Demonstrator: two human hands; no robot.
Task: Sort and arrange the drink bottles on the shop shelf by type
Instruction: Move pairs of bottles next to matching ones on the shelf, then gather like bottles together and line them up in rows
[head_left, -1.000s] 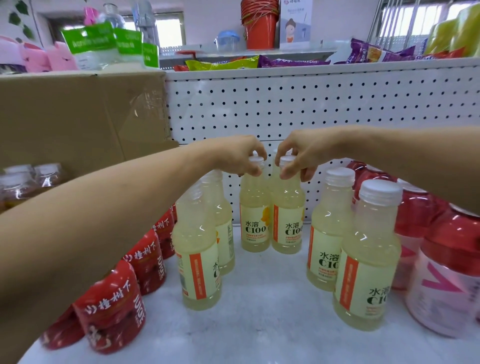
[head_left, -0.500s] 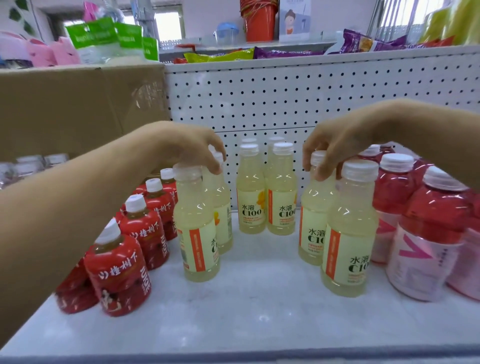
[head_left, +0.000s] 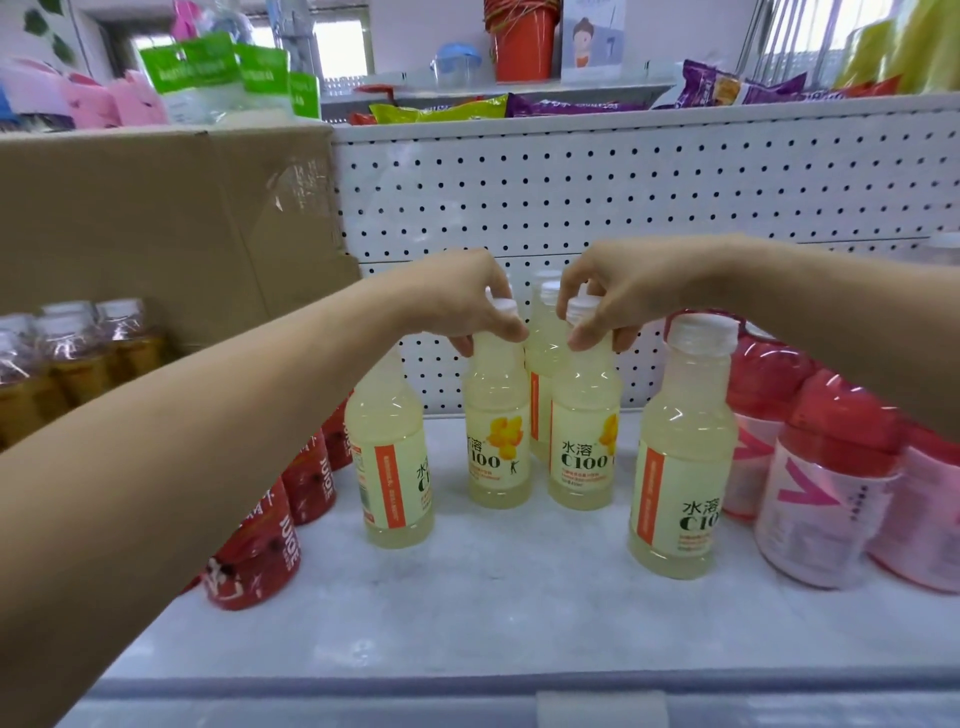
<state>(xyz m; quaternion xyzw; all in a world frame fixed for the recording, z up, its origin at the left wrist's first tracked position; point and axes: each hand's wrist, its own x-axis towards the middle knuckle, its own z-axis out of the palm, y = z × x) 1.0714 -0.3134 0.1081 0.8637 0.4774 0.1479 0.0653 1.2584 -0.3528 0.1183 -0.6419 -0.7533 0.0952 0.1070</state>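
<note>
Five yellow bottles (head_left: 680, 467) with white caps stood on the white shelf (head_left: 519, 597). On the left were three red juice bottles (head_left: 309, 483) that could be seen, partly hidden by the arm. On the right stood at least three pink bottles (head_left: 826, 483).

The left hand (head_left: 467, 301) had its fingers curled down over the cap of the left middle bottle (head_left: 496, 431) and pinched it from above. The right hand (head_left: 613, 306) pinched the cap of the right middle bottle (head_left: 584, 441) the same way. Each of these bottles hung straight down under its hand. The two bottles were upright and just beside each other, and the two hands were close together above them.

One more yellow bottle, the back bottle (head_left: 543, 358), stood behind and between these two, near the white wall with holes (head_left: 623, 197). The other two yellow bottles stood nearer the front, one to the left and one to the right, and no hand touched them. A brown cardboard box (head_left: 156, 218) sat up on the left.
</note>
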